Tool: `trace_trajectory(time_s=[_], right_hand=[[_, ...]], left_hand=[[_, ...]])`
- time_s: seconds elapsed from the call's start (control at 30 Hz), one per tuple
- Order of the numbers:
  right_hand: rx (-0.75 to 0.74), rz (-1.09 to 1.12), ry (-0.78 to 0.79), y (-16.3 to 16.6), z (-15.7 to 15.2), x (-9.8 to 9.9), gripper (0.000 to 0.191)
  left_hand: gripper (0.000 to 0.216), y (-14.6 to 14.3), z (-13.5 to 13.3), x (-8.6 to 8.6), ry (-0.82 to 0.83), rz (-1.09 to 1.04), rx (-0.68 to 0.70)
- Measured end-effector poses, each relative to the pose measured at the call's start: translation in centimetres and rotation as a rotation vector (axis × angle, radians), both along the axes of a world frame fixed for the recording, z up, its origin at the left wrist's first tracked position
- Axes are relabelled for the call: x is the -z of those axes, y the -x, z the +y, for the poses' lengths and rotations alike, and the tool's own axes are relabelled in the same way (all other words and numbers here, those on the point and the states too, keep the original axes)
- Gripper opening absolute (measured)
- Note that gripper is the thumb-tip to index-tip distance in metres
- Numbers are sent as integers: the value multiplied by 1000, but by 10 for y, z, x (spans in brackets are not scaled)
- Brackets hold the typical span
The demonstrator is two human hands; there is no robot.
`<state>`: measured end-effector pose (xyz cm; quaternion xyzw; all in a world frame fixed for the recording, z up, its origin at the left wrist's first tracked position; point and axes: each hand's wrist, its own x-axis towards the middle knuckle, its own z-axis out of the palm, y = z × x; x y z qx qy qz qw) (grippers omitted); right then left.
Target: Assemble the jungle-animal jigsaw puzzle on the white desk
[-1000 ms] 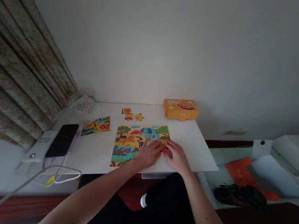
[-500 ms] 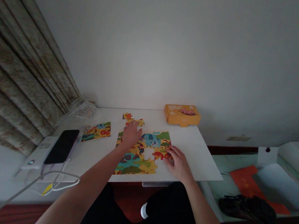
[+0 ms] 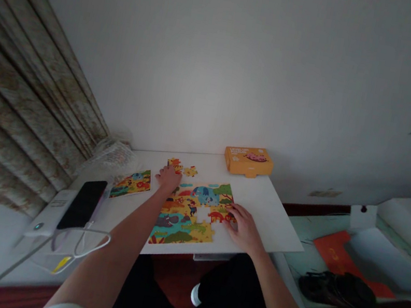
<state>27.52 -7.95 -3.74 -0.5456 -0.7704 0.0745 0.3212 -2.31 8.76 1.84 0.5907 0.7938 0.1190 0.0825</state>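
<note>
A colourful animal jigsaw puzzle (image 3: 174, 220), mostly joined, lies on the white table, with a gap right of its middle. My left hand (image 3: 169, 178) reaches over its upper left corner, fingers outstretched beside a loose orange-and-yellow puzzle piece (image 3: 174, 162). Another loose yellow piece (image 3: 190, 171) lies just right of that. At the puzzle's right edge, my right hand (image 3: 243, 227) has thumb and fingers round a puzzle piece (image 3: 230, 215) with red on it. The right fingertips partly cover that piece.
An orange puzzle box (image 3: 248, 161) stands at the back right. Left of the puzzle lie a picture card (image 3: 131, 184), bubble wrap (image 3: 112, 159) and a black phone (image 3: 83, 204) with a white cable (image 3: 96, 251). The wall (image 3: 211, 71) rises behind the table.
My left hand has moved left off the puzzle's upper part, uncovering more of the picture and the loose yellow piece. My right hand stays at the right edge.
</note>
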Motion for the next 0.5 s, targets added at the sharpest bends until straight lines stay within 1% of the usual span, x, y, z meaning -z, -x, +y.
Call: trace_trajectory(time_s=[0.13,0.23,0.33,0.4,0.5], right_hand=[[2,0,12,0,0,-2,33],[-1,10,22,0,1,-4,33],[-5,28,34,-1,2,-5,33],[-6,41,42,-2,2,-5,32],[-5,64,53,-3,3,-5,32]], left_hand=[[53,-1,1,-1,-24,-32,-50],[58,1,-2,1,-86,-109,-9],[54,2,-6,6,-199,-276,71],[51,0,-8,8,-258,-396,83],[49,-7,-12,9,-288,-567,58]])
